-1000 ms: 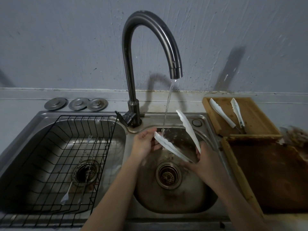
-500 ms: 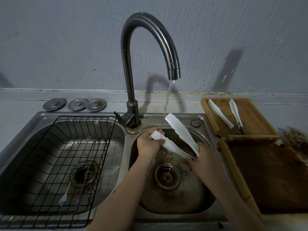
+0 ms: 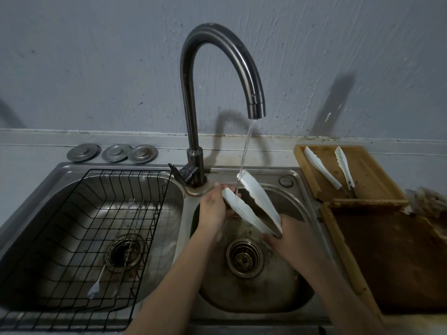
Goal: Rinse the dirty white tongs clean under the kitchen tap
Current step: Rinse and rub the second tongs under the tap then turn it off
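Under the tap (image 3: 219,76), my right hand (image 3: 294,234) grips the white tongs (image 3: 251,205) at the hinge. My left hand's (image 3: 212,210) fingers (image 3: 231,189) close around the lower arm, where the water stream (image 3: 245,151) lands just above them.

dim light; rough grey plaster wall (image 3: 96,68) with a grimy seam above the pale countertop (image 3: 36,151).

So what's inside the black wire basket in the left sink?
In the wire basket lie two thin utensils: a fork and a twisted stirrer. Under them the drain shows through the wires. The handle ends are too dim to identify.
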A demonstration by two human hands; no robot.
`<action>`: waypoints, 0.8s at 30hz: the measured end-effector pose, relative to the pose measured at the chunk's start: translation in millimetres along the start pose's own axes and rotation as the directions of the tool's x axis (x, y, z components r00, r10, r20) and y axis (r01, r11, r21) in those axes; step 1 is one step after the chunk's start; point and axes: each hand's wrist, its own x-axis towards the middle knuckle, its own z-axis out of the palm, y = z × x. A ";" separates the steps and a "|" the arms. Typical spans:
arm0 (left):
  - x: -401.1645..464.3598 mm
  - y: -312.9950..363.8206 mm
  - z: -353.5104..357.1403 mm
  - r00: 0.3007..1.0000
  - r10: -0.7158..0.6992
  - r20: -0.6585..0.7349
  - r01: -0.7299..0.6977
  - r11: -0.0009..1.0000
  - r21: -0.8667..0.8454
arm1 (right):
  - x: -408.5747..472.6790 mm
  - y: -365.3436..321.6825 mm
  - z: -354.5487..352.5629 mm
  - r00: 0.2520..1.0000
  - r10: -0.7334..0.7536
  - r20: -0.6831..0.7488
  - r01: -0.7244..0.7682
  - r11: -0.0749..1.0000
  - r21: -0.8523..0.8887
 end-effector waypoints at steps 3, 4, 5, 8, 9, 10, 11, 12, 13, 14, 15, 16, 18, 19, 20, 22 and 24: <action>-2.6 -0.9 0.8 0.998 0.021 0.051 -0.024 0.998 0.063 | -0.2 0.3 6.9 0.995 -0.001 0.103 0.007 0.998 -0.056; -2.9 -1.3 1.0 0.997 0.025 0.070 -0.030 0.997 0.077 | -0.7 -0.1 9.1 0.993 0.001 0.120 0.008 0.997 -0.075; -3.1 -1.8 0.7 0.997 0.022 0.073 -0.027 0.997 0.072 | -1.2 -0.7 11.4 0.992 0.005 0.128 0.007 0.996 -0.092; -0.5 -3.6 -1.0 0.999 -0.038 0.036 0.040 0.998 -0.048 | -2.0 -3.8 16.2 0.994 -0.006 0.108 0.023 0.987 -0.156; -0.1 -2.3 -2.2 0.998 -0.055 0.030 0.057 0.995 -0.086 | -2.1 -3.5 18.5 0.997 -0.028 0.075 0.040 0.984 -0.172; 0.1 0.5 -3.3 0.998 -0.063 0.025 0.065 0.989 -0.130 | -2.1 -2.9 20.3 0.998 -0.065 0.024 0.069 0.980 -0.185; 0.3 4.8 -4.6 0.997 -0.079 0.016 0.080 0.980 -0.180 | -3.5 -2.8 21.3 0.993 -0.111 -0.037 0.101 0.975 -0.199; 0.6 9.9 -5.7 0.995 -0.101 0.006 0.099 0.967 -0.234 | -5.3 -2.0 21.9 0.981 -0.160 -0.105 0.136 0.969 -0.208; 3.1 14.0 -8.2 0.992 -0.123 -0.015 0.114 0.956 -0.272 | -7.1 -0.6 22.5 0.960 -0.217 -0.176 0.179 0.961 -0.210; 6.7 16.9 -10.8 0.989 -0.141 -0.039 0.124 0.946 -0.300 | -7.7 1.6 23.4 0.933 -0.271 -0.235 0.223 0.952 -0.211; 10.9 18.0 -14.5 0.985 -0.158 -0.064 0.130 0.939 -0.319 | -8.8 3.3 22.3 0.901 -0.315 -0.299 0.263 0.943 -0.203; 15.1 17.8 -17.6 0.982 -0.175 -0.072 0.140 0.926 -0.349 | -8.8 4.2 20.2 0.868 -0.338 -0.364 0.289 0.940 -0.183; 23.5 11.0 -23.3 0.971 -0.228 -0.065 0.182 0.893 -0.412 | -7.4 2.5 11.2 0.861 -0.291 -0.417 0.307 0.951 -0.030; 25.1 6.5 -25.1 0.965 -0.259 -0.050 0.213 0.877 -0.430 | -5.0 1.4 7.2 0.882 -0.241 -0.406 0.306 0.946 0.103; 24.5 2.0 -25.7 0.956 -0.292 -0.029 0.250 0.861 -0.444 | -2.0 -0.4 4.0 0.897 -0.201 -0.393 0.309 0.922 0.234; 22.8 -8.9 -24.4 0.930 -0.367 0.010 0.325 0.809 -0.490 | 4.7 -8.5 -4.2 0.889 -0.191 -0.417 0.350 0.871 0.346; 19.0 -19.6 -20.2 0.892 -0.449 0.059 0.406 0.737 -0.540 | 11.8 -23.5 -11.3 0.861 -0.253 -0.440 0.416 0.848 0.327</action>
